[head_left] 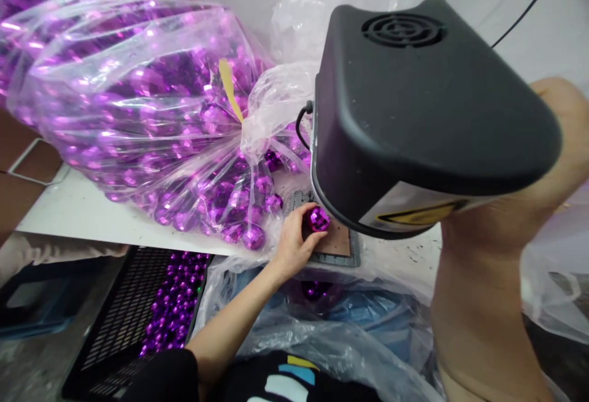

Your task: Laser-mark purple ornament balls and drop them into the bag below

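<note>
Between the thumb and fingers of my left hand (297, 239) is a shiny purple mirror-faceted ball (318, 219). It is held at a small brown board with a grey rim (335, 239) on the white table. My right hand (564, 119) grips a bulky black handheld device (432, 101) from its far right side; most of its fingers are hidden behind the housing. The device has a round vent on top and a yellow warning label (416, 213) low on its side. Its lower edge hangs close to the right of the ball.
A big clear bag (138, 101) full of purple balls, tied at its neck, lies on the white table (59, 205). Below are a black crate (115, 304) holding purple balls and an open plastic-lined container (368, 328) at my front. A black cable (529, 6) runs up the wall.
</note>
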The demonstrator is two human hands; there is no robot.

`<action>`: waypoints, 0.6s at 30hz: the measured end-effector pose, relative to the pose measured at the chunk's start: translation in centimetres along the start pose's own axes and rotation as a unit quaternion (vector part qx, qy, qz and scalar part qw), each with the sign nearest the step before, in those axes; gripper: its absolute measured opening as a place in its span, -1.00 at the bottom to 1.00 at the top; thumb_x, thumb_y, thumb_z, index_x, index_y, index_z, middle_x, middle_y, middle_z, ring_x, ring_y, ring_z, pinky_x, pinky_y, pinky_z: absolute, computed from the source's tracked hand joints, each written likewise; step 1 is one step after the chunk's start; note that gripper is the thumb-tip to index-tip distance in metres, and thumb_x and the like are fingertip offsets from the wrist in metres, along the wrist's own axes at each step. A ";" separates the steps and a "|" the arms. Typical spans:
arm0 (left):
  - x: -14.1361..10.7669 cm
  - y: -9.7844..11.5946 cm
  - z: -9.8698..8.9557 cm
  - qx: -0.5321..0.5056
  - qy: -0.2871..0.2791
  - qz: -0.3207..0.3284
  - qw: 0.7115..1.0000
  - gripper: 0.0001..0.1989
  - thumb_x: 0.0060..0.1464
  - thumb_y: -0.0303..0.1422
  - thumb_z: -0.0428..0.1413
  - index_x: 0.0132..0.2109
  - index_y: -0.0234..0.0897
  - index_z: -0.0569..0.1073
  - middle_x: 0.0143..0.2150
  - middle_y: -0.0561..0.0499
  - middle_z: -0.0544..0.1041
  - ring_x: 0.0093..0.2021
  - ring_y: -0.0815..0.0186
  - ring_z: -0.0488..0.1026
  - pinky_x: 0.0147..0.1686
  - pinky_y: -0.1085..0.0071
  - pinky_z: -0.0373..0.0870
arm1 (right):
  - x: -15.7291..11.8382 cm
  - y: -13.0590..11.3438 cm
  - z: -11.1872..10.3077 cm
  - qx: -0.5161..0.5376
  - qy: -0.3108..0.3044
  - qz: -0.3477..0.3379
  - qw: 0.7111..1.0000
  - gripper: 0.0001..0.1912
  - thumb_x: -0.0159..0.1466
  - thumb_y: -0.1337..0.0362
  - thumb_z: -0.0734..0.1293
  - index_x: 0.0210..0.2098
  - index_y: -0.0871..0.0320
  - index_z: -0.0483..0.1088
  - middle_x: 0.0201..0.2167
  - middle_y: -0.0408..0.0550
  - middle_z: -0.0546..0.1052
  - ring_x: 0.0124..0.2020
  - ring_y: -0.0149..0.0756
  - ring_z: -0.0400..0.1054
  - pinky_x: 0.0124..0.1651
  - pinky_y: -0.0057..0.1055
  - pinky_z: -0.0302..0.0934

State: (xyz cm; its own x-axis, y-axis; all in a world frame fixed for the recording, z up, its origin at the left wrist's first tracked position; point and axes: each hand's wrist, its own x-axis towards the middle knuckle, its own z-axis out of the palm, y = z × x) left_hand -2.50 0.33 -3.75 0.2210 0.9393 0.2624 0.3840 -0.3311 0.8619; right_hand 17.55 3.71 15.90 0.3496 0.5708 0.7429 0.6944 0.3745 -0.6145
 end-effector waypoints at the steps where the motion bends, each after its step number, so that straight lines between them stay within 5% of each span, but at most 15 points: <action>1: -0.3 0.1 0.3 0.035 0.015 0.032 0.999 -0.49 0.19 -0.36 0.17 0.25 -0.23 0.28 0.20 -0.18 0.45 0.21 0.08 0.39 0.21 0.08 0.33 | 0.0 -0.1 0.0 -0.008 -0.002 0.003 1.000 -0.57 0.33 -0.03 0.20 -0.39 0.24 0.31 -0.57 -0.28 0.08 -0.48 -0.69 0.02 -0.29 -0.37 -0.09; 5: -0.9 0.5 1.0 0.135 0.021 0.100 0.986 -0.49 0.22 -0.48 0.09 0.29 -0.22 0.22 0.22 -0.22 0.40 0.23 0.09 0.35 0.19 0.12 0.33 | -0.1 -0.4 -0.1 -0.018 -0.012 0.011 1.000 -0.60 0.35 0.00 0.19 -0.37 0.23 0.31 -0.59 -0.28 0.09 -0.50 -0.68 0.01 -0.31 -0.40 -0.09; 18: 0.3 1.7 1.9 0.060 0.002 0.000 0.998 -0.49 0.22 -0.19 0.16 0.24 -0.24 0.28 0.13 -0.16 0.48 0.14 0.07 0.40 0.17 0.06 0.25 | 0.1 -0.4 0.0 -0.008 -0.010 0.006 1.000 -0.67 0.34 0.10 0.24 -0.41 0.24 0.27 -0.58 -0.25 0.09 -0.50 -0.66 0.00 -0.35 -0.45 -0.12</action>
State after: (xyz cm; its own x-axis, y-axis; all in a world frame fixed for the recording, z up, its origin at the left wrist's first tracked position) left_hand -0.09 -0.14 -3.03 0.2186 0.9393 0.2644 0.4883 -0.3398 0.8038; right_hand 17.30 3.68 16.25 0.3459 0.5896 0.7299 0.7003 0.3556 -0.6190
